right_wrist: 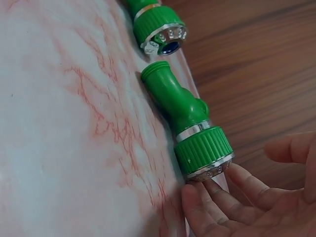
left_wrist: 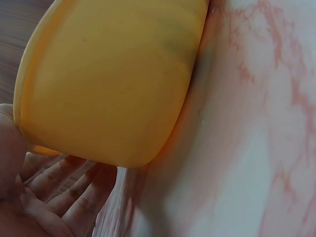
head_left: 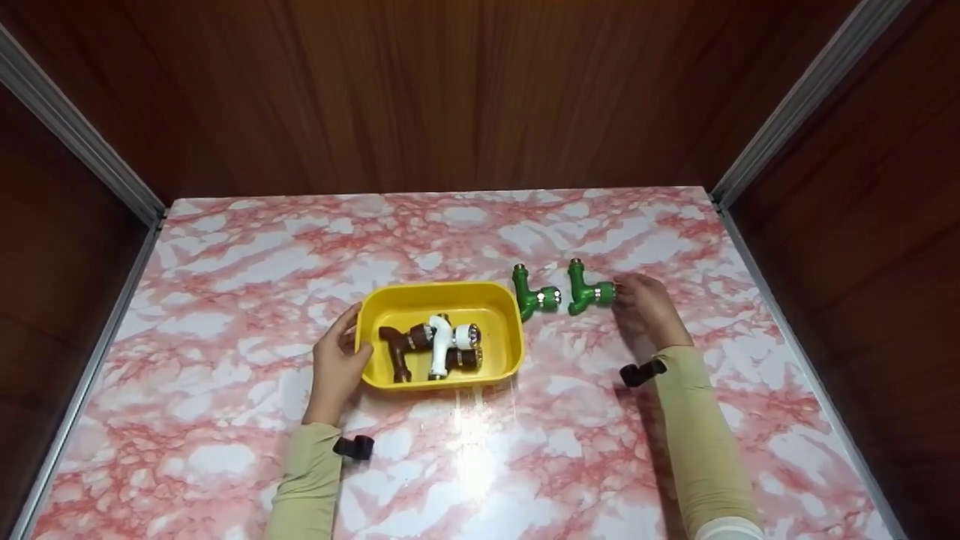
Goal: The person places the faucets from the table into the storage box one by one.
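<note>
Head view, centre of the frame: a yellow tub (head_left: pixel 439 300) stands on the pink-veined marble tabletop (head_left: pixel 225 262) and holds a brown fitting (head_left: pixel 397 346) and a white fitting (head_left: pixel 441 346) lying side by side, touching. The left hand (head_left: pixel 335 367) rests against the tub's left wall, thumb at the rim; in the left-wrist view the fingers (left_wrist: pixel 59 187) lie relaxed and nearly straight under the tub's side (left_wrist: pixel 113 79), curled round nothing.

Right of the tub, two green fittings lie on the tabletop: the nearer green fitting (head_left: pixel 534 294) just beside the tub's upper right corner, the farther green fitting (head_left: pixel 589 292) just to its right, the two close but apart. The right hand (head_left: pixel 649 307) touches the ribbed end of the farther fitting (right_wrist: pixel 190 123); in the right-wrist view its fingertips (right_wrist: pixel 217 190) meet the metal-ringed cap, fingers extended, not closed round it.
</note>
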A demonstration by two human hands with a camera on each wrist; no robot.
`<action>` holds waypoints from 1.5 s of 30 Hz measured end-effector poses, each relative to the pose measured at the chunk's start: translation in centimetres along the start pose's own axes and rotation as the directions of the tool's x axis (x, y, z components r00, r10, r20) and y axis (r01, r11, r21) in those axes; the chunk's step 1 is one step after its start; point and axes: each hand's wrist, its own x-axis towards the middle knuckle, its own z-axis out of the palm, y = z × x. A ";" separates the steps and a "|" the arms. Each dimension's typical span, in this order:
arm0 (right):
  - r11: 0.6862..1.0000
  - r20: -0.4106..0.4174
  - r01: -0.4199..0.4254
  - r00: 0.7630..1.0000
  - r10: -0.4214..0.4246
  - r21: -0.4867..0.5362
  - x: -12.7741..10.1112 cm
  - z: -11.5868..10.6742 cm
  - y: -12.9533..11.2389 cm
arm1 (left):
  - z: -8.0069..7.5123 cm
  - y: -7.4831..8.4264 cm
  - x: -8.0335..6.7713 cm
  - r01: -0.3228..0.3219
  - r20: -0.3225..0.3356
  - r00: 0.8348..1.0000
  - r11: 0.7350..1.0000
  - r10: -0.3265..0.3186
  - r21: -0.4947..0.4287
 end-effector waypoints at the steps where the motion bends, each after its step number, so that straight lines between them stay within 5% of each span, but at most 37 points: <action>1: 1.000 0.003 0.007 1.000 -0.007 -0.009 0.0 0.0 0.0 | 0.0 0.0 0.0 -0.001 0.001 1.000 1.000 0.001 0.001; 16: 0.995 0.016 -0.032 0.999 0.034 -0.100 0.1 0.2 0.0 | 0.0 0.1 0.0 -0.004 -0.001 1.000 1.000 0.004 0.010; 25: 0.988 0.003 0.015 1.000 -0.015 -0.154 0.3 0.6 0.0 | -0.1 0.1 0.1 0.010 0.007 1.000 1.000 -0.010 0.019; 37: 0.983 0.003 0.000 1.000 0.001 -0.184 0.5 0.8 0.2 | -0.4 3.9 -1.3 0.014 0.023 1.000 1.000 -0.014 0.020; 45: 0.984 0.001 -0.008 1.000 0.008 -0.177 0.3 0.7 0.0 | -0.1 0.5 -0.1 0.003 0.009 1.000 1.000 -0.003 0.004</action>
